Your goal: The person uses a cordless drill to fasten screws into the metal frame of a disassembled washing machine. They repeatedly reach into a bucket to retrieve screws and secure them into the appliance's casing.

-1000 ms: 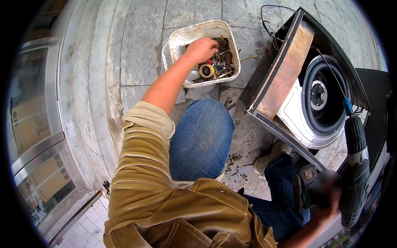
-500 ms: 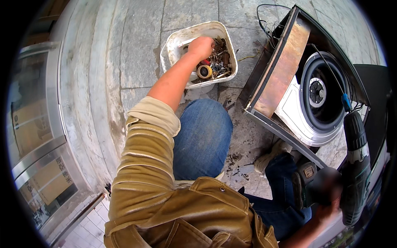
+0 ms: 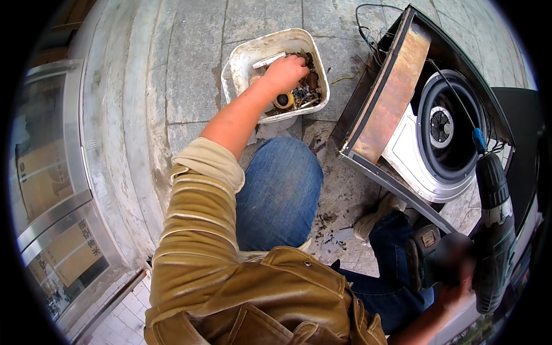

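My left hand [image 3: 286, 75] reaches into a dirty white plastic bucket [image 3: 238, 56] on the paving. Its fingers look bent and somewhat apart over a heap of screws and small scrap [image 3: 307, 96]; their tips are partly hidden. Beside the wrist lies a roll of yellowish tape [image 3: 283, 101]. At the lower right, my right hand [image 3: 457, 293] is closed around a dark cordless drill [image 3: 495, 241]. A blurred patch covers part of that grip. The drill points up toward the open case with the speaker.
To the right stands an open metal-framed case [image 3: 397, 92] with a large round speaker [image 3: 441, 129] inside. A blue-handled screwdriver [image 3: 479, 140] leans across it. Black cables [image 3: 368, 34] trail behind. A glass door [image 3: 49, 149] is at left. My blue-jeaned knee [image 3: 279, 190] is below the bucket.
My left hand has shifted slightly within the bucket, its fingers more spread, uncovering a white strip at the back. The right hand and drill have stayed about where they were.
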`<action>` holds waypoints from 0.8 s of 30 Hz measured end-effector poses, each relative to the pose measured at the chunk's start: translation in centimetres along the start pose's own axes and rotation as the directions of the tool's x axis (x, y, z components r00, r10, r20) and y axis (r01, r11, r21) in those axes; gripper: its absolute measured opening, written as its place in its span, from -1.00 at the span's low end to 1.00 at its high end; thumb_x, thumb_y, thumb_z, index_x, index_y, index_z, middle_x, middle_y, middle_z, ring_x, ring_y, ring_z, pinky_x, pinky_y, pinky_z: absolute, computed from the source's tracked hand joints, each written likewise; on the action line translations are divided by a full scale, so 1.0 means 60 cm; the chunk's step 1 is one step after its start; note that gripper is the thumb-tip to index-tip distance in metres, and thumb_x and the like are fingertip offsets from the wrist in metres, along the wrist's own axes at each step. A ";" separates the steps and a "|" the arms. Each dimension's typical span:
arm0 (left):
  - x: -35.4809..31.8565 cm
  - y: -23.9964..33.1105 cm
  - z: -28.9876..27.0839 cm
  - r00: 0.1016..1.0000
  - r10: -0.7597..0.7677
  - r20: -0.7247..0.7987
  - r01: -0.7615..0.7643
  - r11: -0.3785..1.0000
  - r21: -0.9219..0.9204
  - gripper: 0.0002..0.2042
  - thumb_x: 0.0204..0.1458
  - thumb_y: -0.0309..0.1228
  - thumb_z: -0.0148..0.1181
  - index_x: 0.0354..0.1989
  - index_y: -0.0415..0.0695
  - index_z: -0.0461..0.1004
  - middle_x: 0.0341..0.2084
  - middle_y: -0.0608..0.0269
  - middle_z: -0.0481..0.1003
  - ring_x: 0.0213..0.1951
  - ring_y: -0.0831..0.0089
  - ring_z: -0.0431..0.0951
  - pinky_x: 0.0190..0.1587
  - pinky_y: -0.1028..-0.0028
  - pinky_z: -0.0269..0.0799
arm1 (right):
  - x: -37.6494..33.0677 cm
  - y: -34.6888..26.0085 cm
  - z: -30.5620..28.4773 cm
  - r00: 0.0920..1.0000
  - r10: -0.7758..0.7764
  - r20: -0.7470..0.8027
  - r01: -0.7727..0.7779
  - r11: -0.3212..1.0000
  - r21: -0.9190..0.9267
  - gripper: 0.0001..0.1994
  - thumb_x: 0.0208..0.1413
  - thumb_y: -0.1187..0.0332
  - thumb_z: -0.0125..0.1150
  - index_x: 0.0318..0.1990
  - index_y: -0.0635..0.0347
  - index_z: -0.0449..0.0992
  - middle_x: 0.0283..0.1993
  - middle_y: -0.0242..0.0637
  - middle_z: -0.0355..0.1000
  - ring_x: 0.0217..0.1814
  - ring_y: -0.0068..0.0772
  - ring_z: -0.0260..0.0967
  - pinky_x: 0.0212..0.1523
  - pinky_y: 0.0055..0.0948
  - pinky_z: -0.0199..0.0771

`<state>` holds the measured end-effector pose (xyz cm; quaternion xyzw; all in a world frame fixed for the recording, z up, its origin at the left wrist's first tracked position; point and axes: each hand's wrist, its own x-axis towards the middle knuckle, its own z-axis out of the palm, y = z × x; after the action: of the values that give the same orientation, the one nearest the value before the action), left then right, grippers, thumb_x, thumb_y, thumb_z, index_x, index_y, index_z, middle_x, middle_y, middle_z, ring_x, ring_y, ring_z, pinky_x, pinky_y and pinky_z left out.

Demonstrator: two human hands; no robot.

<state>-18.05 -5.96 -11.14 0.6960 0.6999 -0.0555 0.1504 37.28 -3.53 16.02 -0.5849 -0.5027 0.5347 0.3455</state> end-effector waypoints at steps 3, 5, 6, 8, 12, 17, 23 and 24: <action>0.008 0.003 0.012 0.997 -0.040 -0.064 0.045 0.997 0.070 -0.75 -0.16 -0.47 0.26 -0.23 -0.03 0.55 -0.21 0.23 0.45 -0.07 0.25 0.47 -0.09 0.30 0.49 | 0.003 -0.032 0.050 0.997 0.002 0.074 0.001 0.999 -0.040 -0.56 0.09 0.32 0.18 0.06 0.43 0.34 -0.12 -0.13 0.41 -0.18 -0.31 0.35 -0.11 -0.36 0.35; 0.012 0.001 0.014 0.997 -0.019 -0.073 0.027 0.994 0.107 -0.77 -0.15 -0.48 0.22 -0.25 -0.04 0.56 -0.24 0.22 0.46 -0.09 0.24 0.49 -0.14 0.32 0.52 | 0.000 -0.035 0.064 0.999 -0.025 0.047 0.029 0.996 -0.088 -0.59 0.09 0.26 0.18 -0.01 0.41 0.37 -0.27 -0.17 0.40 -0.31 -0.37 0.32 -0.20 -0.41 0.32; 0.012 -0.001 0.014 0.997 -0.009 -0.078 0.019 0.992 0.126 -0.78 -0.15 -0.49 0.20 -0.26 -0.05 0.56 -0.26 0.22 0.46 -0.11 0.24 0.50 -0.17 0.33 0.53 | -0.002 -0.037 0.071 0.999 -0.036 0.022 0.039 0.994 -0.104 -0.60 0.09 0.26 0.18 -0.03 0.41 0.38 -0.31 -0.19 0.39 -0.34 -0.38 0.30 -0.22 -0.42 0.31; 0.014 0.001 0.009 0.999 0.019 -0.038 -0.012 0.982 0.187 -0.81 -0.14 -0.49 0.17 -0.31 -0.05 0.57 -0.30 0.23 0.47 -0.12 0.25 0.50 -0.17 0.34 0.53 | -0.005 -0.046 0.091 0.999 -0.051 -0.018 0.049 0.991 -0.126 -0.62 0.09 0.25 0.17 -0.06 0.41 0.39 -0.35 -0.20 0.38 -0.37 -0.39 0.29 -0.24 -0.44 0.30; 0.007 0.002 -0.005 0.993 -0.091 -0.068 0.091 0.996 -0.007 -0.85 -0.07 -0.48 0.18 -0.31 -0.06 0.60 -0.30 0.24 0.51 -0.15 0.26 0.51 -0.18 0.38 0.51 | 0.002 -0.052 0.088 0.996 -0.080 0.031 0.084 0.986 -0.146 -0.63 0.08 0.27 0.17 -0.09 0.42 0.40 -0.36 -0.20 0.39 -0.37 -0.40 0.29 -0.23 -0.44 0.30; -0.015 0.015 -0.049 0.880 -0.444 -0.168 0.181 0.640 -0.746 -0.85 0.07 -0.42 0.20 -0.22 -0.16 0.59 -0.28 0.28 0.54 -0.26 0.41 0.53 -0.20 0.50 0.47 | 0.007 -0.049 0.069 0.976 -0.130 0.174 0.164 0.966 -0.201 -0.57 0.07 0.22 0.22 -0.03 0.40 0.38 -0.37 -0.23 0.39 -0.39 -0.41 0.29 -0.25 -0.44 0.30; -0.088 0.157 -0.183 0.909 -0.397 0.126 -0.176 -0.640 -0.748 -0.81 0.22 -0.46 0.04 -0.06 -0.24 0.44 -0.23 0.19 0.52 -0.19 0.47 0.56 -0.14 0.55 0.55 | -0.013 -0.075 0.145 0.982 -0.033 0.184 0.043 0.998 -0.053 -0.79 0.01 0.42 0.13 -0.20 0.32 0.43 -0.54 -0.31 0.32 -0.58 -0.53 0.22 -0.57 -0.56 0.20; -0.098 0.175 -0.191 0.938 -0.330 0.109 -0.178 -0.726 -0.664 -0.82 0.22 -0.44 0.04 -0.06 -0.21 0.44 -0.22 0.19 0.52 -0.18 0.45 0.56 -0.13 0.53 0.55 | -0.014 -0.077 0.148 0.981 0.028 0.193 -0.008 0.994 -0.106 -0.86 -0.01 0.48 0.10 -0.27 0.31 0.43 -0.57 -0.31 0.31 -0.61 -0.53 0.22 -0.58 -0.56 0.20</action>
<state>-9.28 -8.05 2.80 0.0309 0.3892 0.7057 0.5913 27.71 -4.37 18.92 -0.5517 -0.5562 0.5651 0.2587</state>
